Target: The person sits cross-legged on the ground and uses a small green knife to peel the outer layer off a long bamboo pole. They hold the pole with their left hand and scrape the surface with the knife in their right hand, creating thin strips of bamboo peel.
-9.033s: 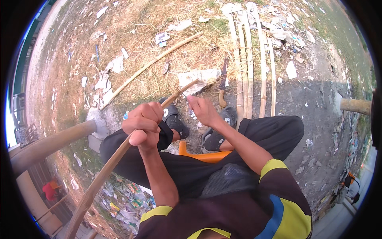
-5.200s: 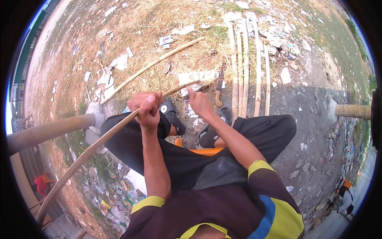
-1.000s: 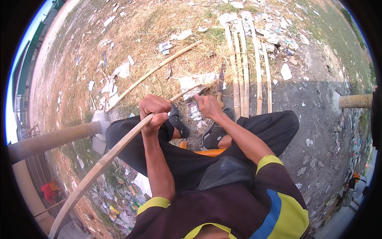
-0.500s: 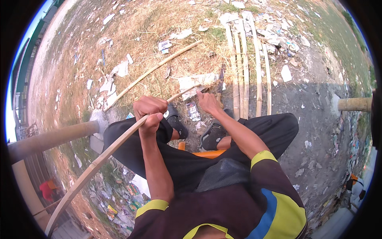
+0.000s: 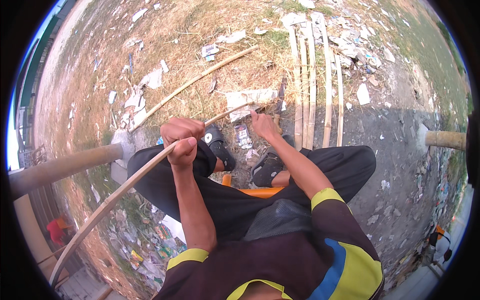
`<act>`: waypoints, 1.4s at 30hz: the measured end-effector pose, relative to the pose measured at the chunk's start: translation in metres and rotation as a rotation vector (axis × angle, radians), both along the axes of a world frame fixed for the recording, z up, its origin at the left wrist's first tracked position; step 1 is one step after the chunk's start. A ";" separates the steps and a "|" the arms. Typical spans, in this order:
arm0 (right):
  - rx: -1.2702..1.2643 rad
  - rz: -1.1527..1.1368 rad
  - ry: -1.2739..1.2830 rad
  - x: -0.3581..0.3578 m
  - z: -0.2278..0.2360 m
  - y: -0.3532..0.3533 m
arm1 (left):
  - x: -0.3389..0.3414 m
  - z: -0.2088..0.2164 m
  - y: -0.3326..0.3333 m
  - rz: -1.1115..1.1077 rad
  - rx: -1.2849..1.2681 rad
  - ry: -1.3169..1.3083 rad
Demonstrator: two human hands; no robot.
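Note:
My left hand (image 5: 182, 142) is closed in a fist around a long, thin bamboo strip (image 5: 114, 196). The strip slants from the lower left, over my left thigh, to a narrow tip ahead of my feet. Close beside that tip is my right hand (image 5: 265, 126), its fingers curled under and its thumb side toward the strip. Whatever it may hold is hidden. Just beyond the right hand, a knife (image 5: 280, 95) with a dark blade and a light wooden handle points away from me; whether the hand touches the handle cannot be made out.
Several split bamboo lengths (image 5: 311, 85) lie side by side ahead on the right. Another bamboo strip (image 5: 195, 80) lies on dry grass to the left. Thick round poles (image 5: 70, 167) stand out at both sides. An orange seat (image 5: 255, 192) is beneath me; litter covers the ground.
My left hand has shifted slightly left and toward me with the bamboo strip. My right hand stays nearly in place beside the tip. The whole view has tilted a little.

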State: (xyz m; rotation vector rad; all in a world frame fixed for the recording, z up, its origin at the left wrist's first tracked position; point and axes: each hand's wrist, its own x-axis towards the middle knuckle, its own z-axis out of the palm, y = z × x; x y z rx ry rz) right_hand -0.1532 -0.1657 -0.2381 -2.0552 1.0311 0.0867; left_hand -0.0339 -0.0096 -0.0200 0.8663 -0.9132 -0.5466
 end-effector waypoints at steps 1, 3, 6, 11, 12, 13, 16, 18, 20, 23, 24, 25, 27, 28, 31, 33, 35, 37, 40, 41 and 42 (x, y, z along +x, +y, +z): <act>0.012 0.007 0.003 0.001 -0.005 -0.003 | -0.001 0.001 0.000 0.006 0.001 0.002; 0.045 0.027 0.016 0.000 -0.013 -0.004 | -0.003 -0.001 0.000 0.024 -0.006 0.007; 0.015 0.052 -0.092 0.000 -0.025 0.007 | -0.001 -0.001 0.003 0.018 -0.006 0.034; 0.057 0.080 0.073 0.007 -0.003 -0.011 | 0.001 -0.002 0.001 0.036 -0.006 0.015; 0.061 0.101 0.070 0.007 0.012 -0.013 | 0.002 -0.001 -0.001 0.037 -0.013 0.010; 0.044 0.065 0.078 0.005 0.003 -0.012 | 0.003 -0.001 -0.002 0.029 -0.012 0.008; 0.012 -0.024 0.129 -0.001 -0.025 -0.012 | 0.000 0.002 -0.005 0.028 -0.014 0.004; 0.026 -0.048 0.192 0.000 -0.025 -0.014 | -0.003 0.002 -0.002 0.068 -0.011 0.005; 0.002 -0.004 0.150 0.002 -0.014 -0.007 | 0.000 0.000 0.004 0.070 -0.012 0.013; -0.143 -0.115 0.196 -0.015 -0.060 -0.012 | 0.003 -0.002 -0.002 0.030 -0.030 0.017; -0.131 -0.077 0.235 -0.014 -0.057 -0.012 | 0.003 -0.002 0.000 0.043 -0.021 0.012; -0.121 -0.039 0.273 -0.010 -0.053 -0.016 | 0.003 -0.003 0.001 0.055 -0.013 0.007; -0.144 0.021 0.335 -0.007 -0.053 -0.022 | 0.003 -0.003 0.003 0.083 -0.006 -0.007; -0.148 0.011 0.322 -0.008 -0.057 -0.026 | 0.004 -0.004 0.002 0.104 -0.017 0.002; -0.121 -0.019 0.274 -0.019 -0.048 -0.024 | 0.002 -0.009 0.004 0.160 -0.037 0.018; -0.077 -0.057 0.205 -0.021 -0.024 -0.027 | 0.002 -0.009 0.006 0.213 -0.039 0.064; 0.004 0.071 0.070 -0.012 0.005 -0.018 | 0.000 -0.015 0.007 0.272 -0.055 0.102; 0.065 0.131 -0.121 -0.001 0.044 0.001 | -0.004 -0.017 0.003 0.403 -0.017 0.140; 0.121 0.087 -0.315 0.008 0.081 0.034 | -0.010 -0.018 -0.001 0.508 -0.010 0.166; 0.142 0.073 -0.351 0.010 0.085 0.039 | -0.011 -0.019 -0.002 0.538 -0.013 0.170; 0.109 0.045 -0.296 0.010 0.073 0.043 | -0.014 -0.017 -0.004 0.559 -0.016 0.171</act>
